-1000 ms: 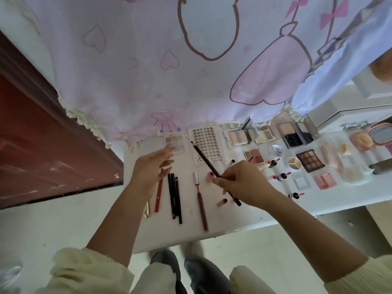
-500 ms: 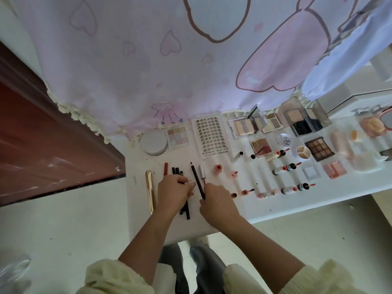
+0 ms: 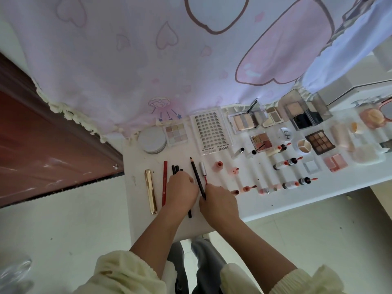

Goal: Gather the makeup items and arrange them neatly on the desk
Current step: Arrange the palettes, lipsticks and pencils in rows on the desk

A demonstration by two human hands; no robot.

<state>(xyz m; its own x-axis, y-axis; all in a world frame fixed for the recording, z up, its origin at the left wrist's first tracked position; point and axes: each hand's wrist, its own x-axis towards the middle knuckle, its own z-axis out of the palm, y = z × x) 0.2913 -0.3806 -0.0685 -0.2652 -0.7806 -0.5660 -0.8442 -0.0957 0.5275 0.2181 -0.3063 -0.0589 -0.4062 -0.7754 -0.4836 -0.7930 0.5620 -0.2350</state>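
dark pencil (image 3: 198,180) pinched at its near end, at the left part of the white surface (image 3: 318,198).
the right hand (image 3: 219,203) pinches it in its fingers, tip toward 11 o'clock, with a silver-capped liner (image 3: 203,168) just at its 3 o'clock. at 9 o'clock the left hand (image 3: 182,193) covers the black pencils (image 3: 175,168), fingers bent down; i cannot tell if they grip. further toward 9 lie a red pencil (image 3: 164,183) and gold tube (image 3: 151,190).

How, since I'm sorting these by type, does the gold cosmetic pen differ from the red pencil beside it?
The gold cosmetic pen is shiny metallic, the red pencil matt. The gold cosmetic pen is thicker with rounded ends; the red pencil is slim. The red pencil reaches farther back; the gold cosmetic pen ends nearer the front edge. Both lie flat on the white desk, side by side, apart.
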